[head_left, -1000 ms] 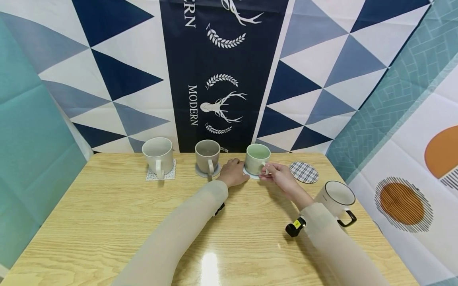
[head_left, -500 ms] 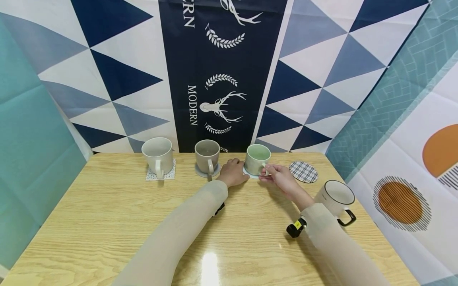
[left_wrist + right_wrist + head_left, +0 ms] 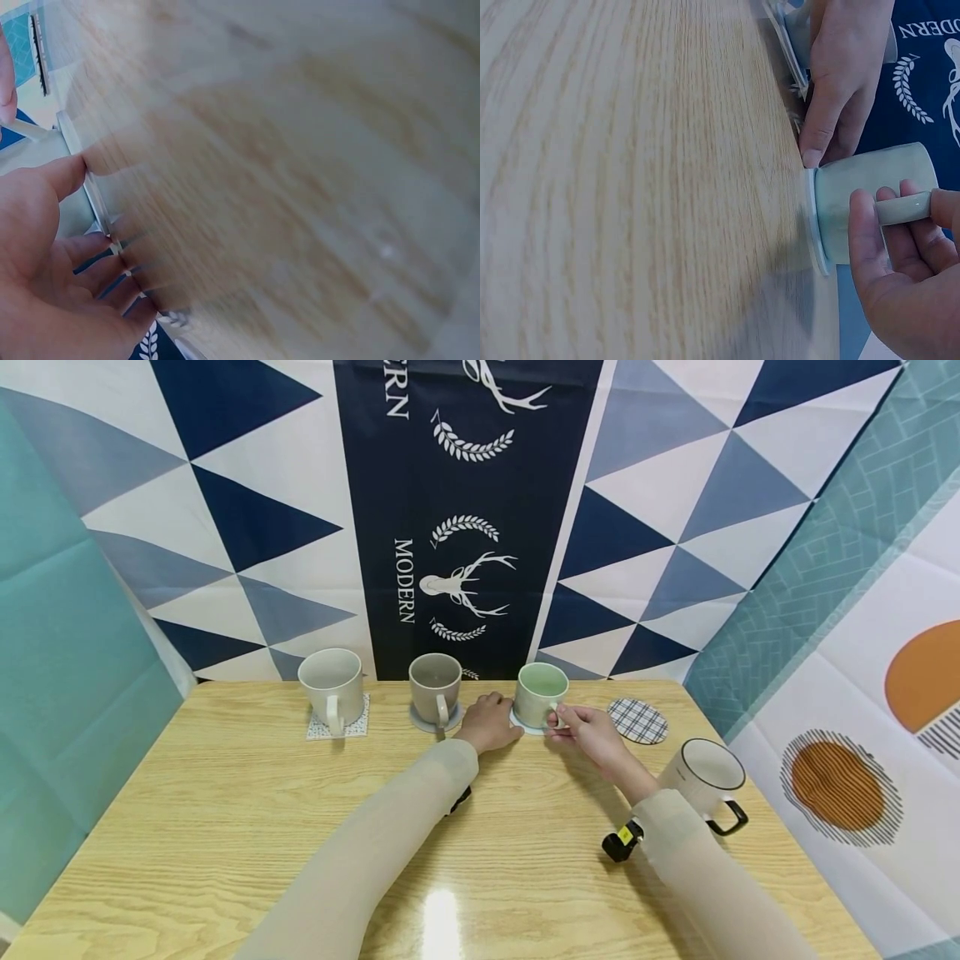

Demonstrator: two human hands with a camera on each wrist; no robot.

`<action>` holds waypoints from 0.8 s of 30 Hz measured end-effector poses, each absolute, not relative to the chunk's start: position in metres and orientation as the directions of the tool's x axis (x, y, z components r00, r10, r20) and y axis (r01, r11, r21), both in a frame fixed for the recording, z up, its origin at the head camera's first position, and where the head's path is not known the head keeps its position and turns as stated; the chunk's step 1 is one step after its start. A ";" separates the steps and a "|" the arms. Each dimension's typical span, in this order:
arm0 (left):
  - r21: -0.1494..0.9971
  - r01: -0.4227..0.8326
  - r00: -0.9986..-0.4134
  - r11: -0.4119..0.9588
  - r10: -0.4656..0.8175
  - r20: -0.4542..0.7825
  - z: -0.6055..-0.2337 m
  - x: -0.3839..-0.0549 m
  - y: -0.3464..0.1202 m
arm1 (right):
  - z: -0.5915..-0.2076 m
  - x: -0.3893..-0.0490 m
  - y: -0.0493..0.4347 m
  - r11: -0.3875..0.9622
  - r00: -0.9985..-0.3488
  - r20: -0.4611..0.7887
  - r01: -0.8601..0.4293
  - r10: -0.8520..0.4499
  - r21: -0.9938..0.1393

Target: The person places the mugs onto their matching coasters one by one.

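A pale green cup stands upright on a light blue round coaster near the table's back edge. My right hand pinches the cup's handle between thumb and fingers. To the cup's left, my left hand holds the coaster at its edge. In the left wrist view its thumb and forefinger touch the rim at separate spots; the other fingertips rest on the table. A grey-brown cup on a grey coaster stands just left of that hand.
A white mug sits on a speckled square coaster at the back left. Right of the green cup lies a checked round coaster. A white mug with a black handle stands beside my right forearm. Patterned cloth hangs behind the table.
My right hand and the green cup have shifted very slightly to the right. My left hand has kept its place at the coaster.
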State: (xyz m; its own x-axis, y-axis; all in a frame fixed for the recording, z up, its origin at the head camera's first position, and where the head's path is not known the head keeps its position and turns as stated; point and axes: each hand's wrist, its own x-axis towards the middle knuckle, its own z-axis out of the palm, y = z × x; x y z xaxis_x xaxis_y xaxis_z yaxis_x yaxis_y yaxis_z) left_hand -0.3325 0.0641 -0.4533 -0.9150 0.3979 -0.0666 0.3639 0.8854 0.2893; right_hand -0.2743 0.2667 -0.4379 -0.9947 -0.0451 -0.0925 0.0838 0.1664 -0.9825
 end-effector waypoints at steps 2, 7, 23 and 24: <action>0.289 0.364 -0.915 0.885 0.397 -0.065 -0.453 -0.332 0.065 | -0.437 -0.274 0.267 0.168 -0.995 -0.089 0.081 -0.039 -0.982; 0.297 0.356 -0.916 0.886 0.393 -0.077 -0.456 -0.337 0.067 | -0.436 -0.272 0.267 0.191 -0.997 -0.077 0.070 -0.029 -0.979; 0.343 0.378 -0.910 0.860 0.414 -0.034 -0.453 -0.325 0.061 | -0.423 -0.260 0.268 0.310 -0.999 -0.047 0.047 0.007 -0.950; 0.347 0.382 -0.909 0.856 0.416 -0.026 -0.452 -0.324 0.060 | -0.422 -0.259 0.269 0.317 -0.999 -0.046 0.045 0.003 -0.947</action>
